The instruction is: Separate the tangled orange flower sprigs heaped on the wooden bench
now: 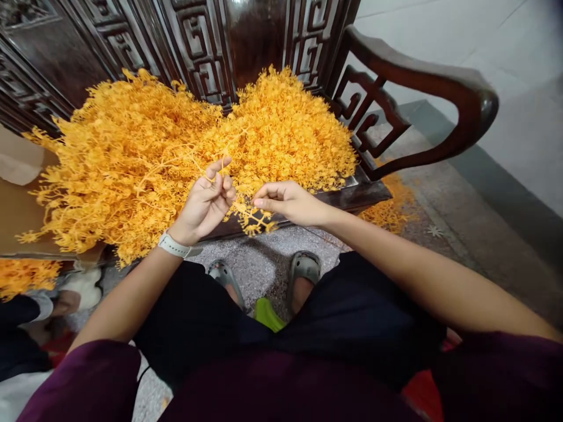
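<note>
A big heap of orange plastic sprigs (145,146) covers the seat of a dark carved wooden chair (373,193) in front of me. My left hand (206,202), with a white watch band at the wrist, is closed around the thin stem of one orange sprig (253,218). My right hand (285,202) pinches the same sprig from the right, fingers pressed together. The sprig's branched end hangs between both hands, just over the seat's front edge. My knees and grey sandals show below.
The chair's curved armrest (431,76) juts out at the right. More orange sprigs (391,205) lie on the speckled floor beside the chair. A cardboard sheet (17,205) and another person's leg and foot (53,302) are at the left edge.
</note>
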`<state>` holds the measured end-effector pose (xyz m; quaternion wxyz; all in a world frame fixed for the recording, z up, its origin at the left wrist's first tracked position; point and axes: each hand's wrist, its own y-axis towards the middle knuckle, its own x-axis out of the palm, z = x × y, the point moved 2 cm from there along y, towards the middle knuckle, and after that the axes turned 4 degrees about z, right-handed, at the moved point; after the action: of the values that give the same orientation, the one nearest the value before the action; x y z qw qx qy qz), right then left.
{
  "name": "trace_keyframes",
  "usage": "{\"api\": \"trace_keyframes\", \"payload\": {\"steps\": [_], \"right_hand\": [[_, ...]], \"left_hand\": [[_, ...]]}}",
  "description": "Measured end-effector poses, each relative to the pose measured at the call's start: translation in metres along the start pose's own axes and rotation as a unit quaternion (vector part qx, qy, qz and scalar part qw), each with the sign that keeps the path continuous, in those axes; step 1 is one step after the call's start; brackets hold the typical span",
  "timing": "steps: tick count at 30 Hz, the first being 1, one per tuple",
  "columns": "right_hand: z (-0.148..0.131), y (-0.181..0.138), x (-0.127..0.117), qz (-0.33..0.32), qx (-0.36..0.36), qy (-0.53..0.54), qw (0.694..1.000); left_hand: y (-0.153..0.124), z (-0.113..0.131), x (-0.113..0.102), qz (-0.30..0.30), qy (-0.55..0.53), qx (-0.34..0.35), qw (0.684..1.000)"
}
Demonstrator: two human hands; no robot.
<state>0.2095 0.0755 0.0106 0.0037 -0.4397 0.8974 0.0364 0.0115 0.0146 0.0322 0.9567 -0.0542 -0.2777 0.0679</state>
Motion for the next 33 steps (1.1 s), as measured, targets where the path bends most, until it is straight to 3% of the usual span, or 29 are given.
{"api": "trace_keyframes", "payload": {"steps": [7,11,14,16,19,20,21,23,25,26,27,28,29,31,33], "right_hand": [[-0.009,-0.004,-0.024,0.025,-0.042,-0.041,0.998],[-0.009,-0.004,-0.025,0.011,-0.042,-0.036,0.998],[-0.016,-0.008,-0.03,-0.004,-0.051,-0.001,0.999],[-0.027,-0.015,-0.049,0.049,-0.073,0.054,0.995],[-0.04,-0.029,-0.086,0.203,-0.132,0.098,0.965],[-0.041,-0.033,-0.092,0.202,-0.128,0.077,0.968],[-0.04,-0.035,-0.092,0.156,-0.106,0.042,0.981],[-0.032,-0.04,-0.074,-0.071,-0.013,-0.045,0.996],[-0.02,-0.049,-0.046,-0.343,0.086,-0.093,0.931],[-0.017,-0.053,-0.036,-0.433,0.116,-0.085,0.89],[-0.015,-0.052,-0.029,-0.458,0.129,-0.056,0.878],[-0.015,-0.048,-0.028,-0.419,0.124,-0.013,0.899],[-0.017,-0.041,-0.033,-0.332,0.106,0.035,0.937],[-0.021,-0.023,-0.057,-0.095,0.049,0.112,0.988],[-0.022,-0.01,-0.086,0.121,0.021,0.177,0.977]], "left_hand": [[-0.014,-0.006,0.003,-0.027,0.03,-0.042,0.998],[-0.024,-0.007,0.012,-0.02,0.045,-0.042,0.998],[-0.02,0.005,0.002,-0.016,0.045,-0.033,0.998],[-0.01,0.022,-0.018,0.02,0.037,0.009,0.999],[0.005,0.047,-0.05,0.078,0.005,0.115,0.99],[0.009,0.052,-0.056,0.08,-0.003,0.129,0.988],[0.011,0.053,-0.059,0.078,-0.006,0.131,0.988],[0.012,0.047,-0.056,0.066,0.002,0.106,0.992],[0.011,0.038,-0.048,0.06,0.017,0.077,0.995],[0.01,0.034,-0.045,0.06,0.023,0.066,0.996],[0.009,0.032,-0.043,0.061,0.026,0.059,0.996],[0.008,0.031,-0.041,0.063,0.028,0.055,0.996],[0.009,0.031,-0.042,0.065,0.028,0.054,0.996],[0.011,0.034,-0.045,0.067,0.028,0.054,0.996],[0.014,0.036,-0.048,0.065,0.03,0.049,0.996]]}}
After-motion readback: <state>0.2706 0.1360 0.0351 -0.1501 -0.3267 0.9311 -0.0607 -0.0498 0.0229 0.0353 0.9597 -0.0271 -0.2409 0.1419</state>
